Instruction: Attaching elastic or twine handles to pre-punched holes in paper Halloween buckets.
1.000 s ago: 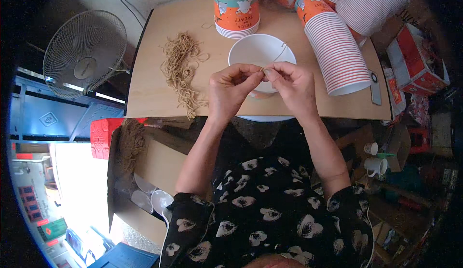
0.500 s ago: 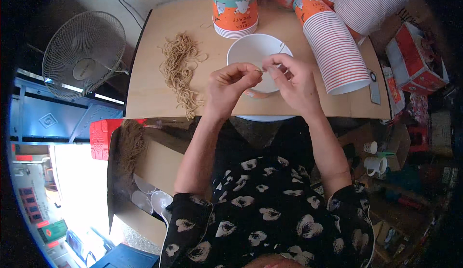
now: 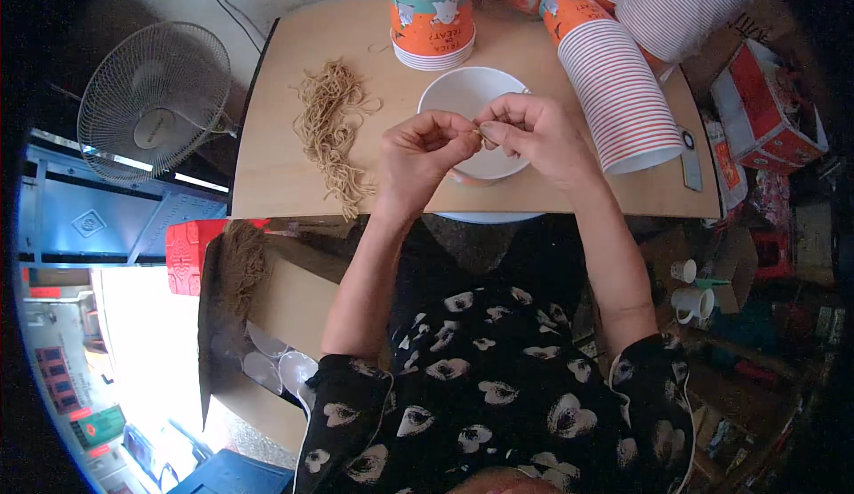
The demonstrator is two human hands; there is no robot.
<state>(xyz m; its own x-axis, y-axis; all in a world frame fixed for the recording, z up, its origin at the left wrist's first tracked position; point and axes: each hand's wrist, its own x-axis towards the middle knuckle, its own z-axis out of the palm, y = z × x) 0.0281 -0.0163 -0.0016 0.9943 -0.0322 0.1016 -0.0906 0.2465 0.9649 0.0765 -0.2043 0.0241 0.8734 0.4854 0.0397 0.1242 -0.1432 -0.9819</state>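
Now I tie a thin string (image 3: 480, 135) over the white bowl (image 3: 463, 94).
My left hand (image 3: 422, 156) and right hand (image 3: 534, 134) both pinch it closed; I should keep it tight and pull evenly.

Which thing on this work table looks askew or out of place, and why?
The long stack of striped paper cups lies tipped on its side, right of the white bowl, while the orange-and-teal cup stack stands upright. Tan strings lie in a loose, tangled heap.

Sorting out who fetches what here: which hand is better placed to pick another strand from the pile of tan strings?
Left. The left hand sits nearer the pile of tan strings, which lies on its side of the white bowl. The right hand would have to cross over.
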